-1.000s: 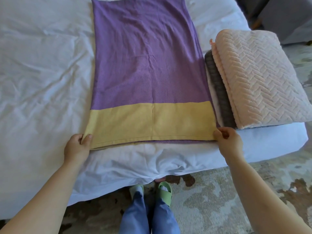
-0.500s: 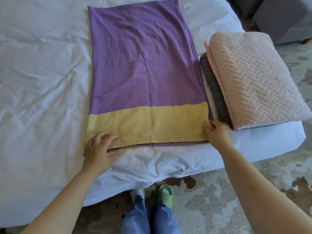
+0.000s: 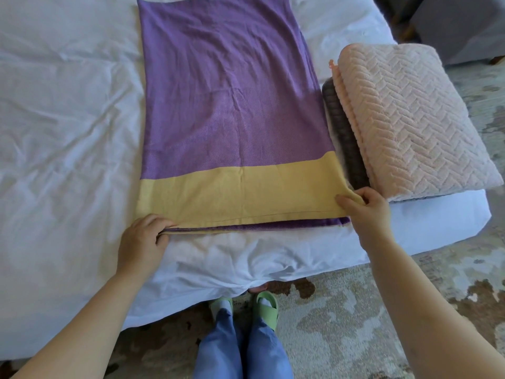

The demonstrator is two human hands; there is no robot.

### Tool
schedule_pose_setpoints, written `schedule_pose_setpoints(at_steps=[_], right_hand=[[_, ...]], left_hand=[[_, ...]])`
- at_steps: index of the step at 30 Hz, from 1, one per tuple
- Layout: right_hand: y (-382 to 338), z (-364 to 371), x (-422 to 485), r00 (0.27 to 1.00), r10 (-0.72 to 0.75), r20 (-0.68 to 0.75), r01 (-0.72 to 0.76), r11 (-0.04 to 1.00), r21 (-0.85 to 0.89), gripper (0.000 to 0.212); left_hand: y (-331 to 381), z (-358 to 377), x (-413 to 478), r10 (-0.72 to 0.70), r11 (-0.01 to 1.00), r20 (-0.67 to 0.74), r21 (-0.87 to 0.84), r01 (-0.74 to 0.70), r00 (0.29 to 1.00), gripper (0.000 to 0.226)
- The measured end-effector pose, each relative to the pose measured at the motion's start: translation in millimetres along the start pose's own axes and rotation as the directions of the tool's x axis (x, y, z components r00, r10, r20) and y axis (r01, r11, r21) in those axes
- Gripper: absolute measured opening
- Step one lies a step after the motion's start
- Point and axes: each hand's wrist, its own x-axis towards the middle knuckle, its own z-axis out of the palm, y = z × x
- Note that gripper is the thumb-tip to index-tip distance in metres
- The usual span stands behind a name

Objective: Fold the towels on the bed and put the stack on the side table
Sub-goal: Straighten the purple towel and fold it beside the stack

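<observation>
A purple towel (image 3: 226, 105) with a yellow band along its near end lies folded lengthwise on the white bed (image 3: 65, 132). My left hand (image 3: 142, 239) pinches the towel's near left corner, fingers curled round the layered edge. My right hand (image 3: 366, 206) pinches the near right corner, which is lifted slightly off the sheet. To the right, a folded pink towel (image 3: 410, 119) with a herringbone texture sits on top of a folded grey towel (image 3: 344, 135) near the bed's right edge.
The bed's near edge runs just below my hands. A patterned beige and brown rug (image 3: 382, 310) covers the floor. My legs in blue trousers and green slippers (image 3: 265, 305) stand by the bed. Dark grey furniture (image 3: 459, 23) stands at the far right.
My left hand slid from flat on the yellow band to grip the left corner's edge. My right hand has taken hold of the right corner and raised it a little.
</observation>
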Motion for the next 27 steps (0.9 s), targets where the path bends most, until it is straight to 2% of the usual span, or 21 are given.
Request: schedule_pose_setpoints(at_steps=[3,5,7,10,13,16,18,21,23,25,27], right_hand=[[10,-1,-8,0.996,-0.073,-0.059,0.06,0.979,-0.193,0.022],[20,0,-11,0.996,-0.066,-0.063,0.038,0.931,-0.364,0.017],[27,1,-11,0.999,-0.036,-0.027,0.02,0.892,-0.452,0.013],[26,3,-13,0.997,-0.071,-0.044,0.029,0.788,-0.616,0.022],[18,9,-15,0.978,-0.197,-0.072,0.11,0.775,-0.622,0.017],[15,10,-12,0.978,-0.189,-0.087,0.126,0.869,-0.479,0.01],[21,4,-9,0.977,-0.174,-0.121,0.1,0.881,-0.462,0.012],[37,-3,-11,0.991,-0.114,-0.074,0.036,0.75,-0.661,0.026],[37,-1,-14,0.987,-0.136,-0.086,0.032,0.691,-0.722,0.028],[27,9,-15,0.966,-0.246,-0.074,0.119,0.682,-0.722,0.029],[13,25,-15,0.909,-0.416,0.008,0.3,0.642,-0.706,0.032]], left_hand=[[-1,-1,0,0.007,1.0,-0.002,-0.008,-0.007,1.0,0.028],[-1,-2,1,0.004,1.0,0.01,-0.01,-0.004,1.0,0.028],[0,-4,2,-0.004,1.0,0.03,-0.004,0.004,1.0,0.027],[5,-10,7,-0.012,1.0,0.092,0.03,0.009,0.996,0.025],[11,-11,11,-0.033,0.998,0.149,0.05,0.026,0.988,0.026],[17,-9,16,-0.05,0.998,0.175,-0.032,0.056,0.983,0.036],[20,-6,19,-0.059,0.995,0.136,-0.068,0.069,0.989,0.041],[24,0,23,-0.042,0.999,0.058,-0.002,0.042,0.997,0.049],[27,4,27,-0.043,0.999,0.054,0.022,0.042,0.998,0.051],[31,5,33,-0.062,0.998,0.044,0.023,0.061,0.997,0.053],[37,8,43,-0.061,0.998,0.025,0.03,0.06,0.998,0.057]])
